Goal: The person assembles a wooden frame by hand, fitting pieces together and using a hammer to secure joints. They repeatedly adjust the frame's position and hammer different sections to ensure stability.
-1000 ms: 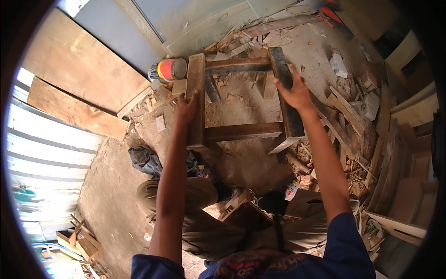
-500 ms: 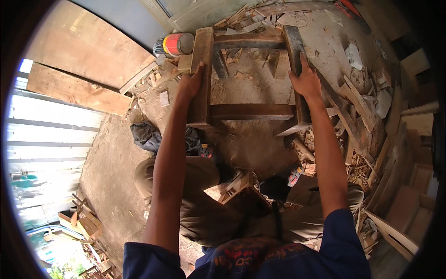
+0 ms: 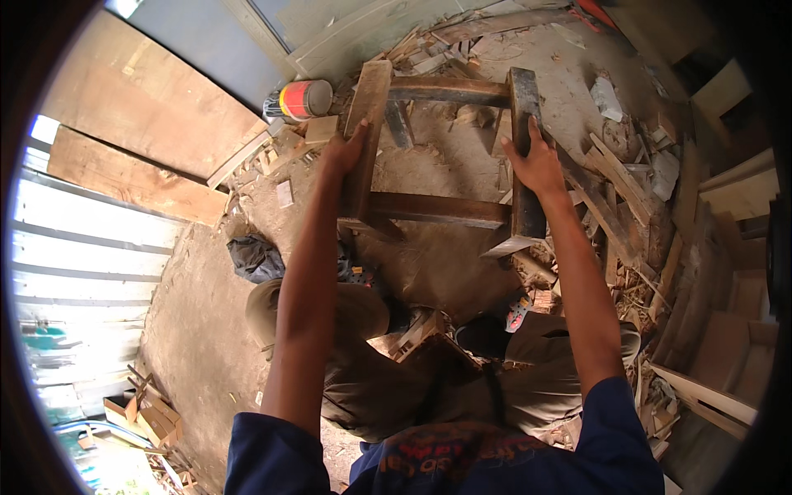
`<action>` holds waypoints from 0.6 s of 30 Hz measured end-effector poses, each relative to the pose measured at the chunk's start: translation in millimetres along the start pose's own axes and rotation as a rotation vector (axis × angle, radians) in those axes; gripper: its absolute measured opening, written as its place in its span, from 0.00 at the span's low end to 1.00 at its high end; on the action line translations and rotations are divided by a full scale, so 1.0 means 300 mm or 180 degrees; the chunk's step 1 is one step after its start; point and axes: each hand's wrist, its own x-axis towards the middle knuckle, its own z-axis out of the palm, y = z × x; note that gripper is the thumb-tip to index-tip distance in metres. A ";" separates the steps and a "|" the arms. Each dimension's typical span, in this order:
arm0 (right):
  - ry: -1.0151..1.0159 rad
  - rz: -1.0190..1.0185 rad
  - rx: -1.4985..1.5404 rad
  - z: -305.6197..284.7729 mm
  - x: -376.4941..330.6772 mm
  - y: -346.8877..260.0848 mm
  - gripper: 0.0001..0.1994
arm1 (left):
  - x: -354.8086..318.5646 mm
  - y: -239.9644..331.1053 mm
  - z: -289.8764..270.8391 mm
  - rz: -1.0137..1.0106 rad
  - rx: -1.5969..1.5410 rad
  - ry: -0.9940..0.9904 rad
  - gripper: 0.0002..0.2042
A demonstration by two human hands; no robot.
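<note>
In front of me, both hands hold a dark brown wooden frame (image 3: 445, 210). It has two thick side beams joined by a near and a far crossbar, with leg-like pieces beneath. My left hand (image 3: 343, 150) is closed round the left beam. My right hand (image 3: 540, 165) grips the right beam, thumb toward the inner side and fingers along its top. Between the bars the dirt floor shows through. Whether the frame's lower ends touch the floor, I cannot tell. The undersides of both grips are hidden.
Behind the left beam lies a red, yellow and black container (image 3: 305, 100). Scrap wood (image 3: 623, 190) is heaped on the right, beside wooden drawers (image 3: 709, 396). Plywood boards (image 3: 148, 99) lean at the left. Dark cloth (image 3: 255, 258) lies near my left knee.
The frame has turned slightly clockwise, its far end shifting to the right and a little nearer. Both hands keep their hold on the beams.
</note>
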 end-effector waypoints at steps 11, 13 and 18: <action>0.0165 0.0121 -0.0086 0.002 0.061 -0.070 0.41 | -0.108 0.192 0.004 0.0558 0.0412 0.0555 0.38; 0.0215 0.0048 0.0124 0.017 0.052 -0.048 0.40 | -0.118 0.183 0.016 0.0486 0.0475 0.0571 0.37; 0.0562 -0.0064 0.0961 0.020 0.099 0.045 0.38 | -0.131 0.236 0.010 0.0542 0.0253 0.0601 0.36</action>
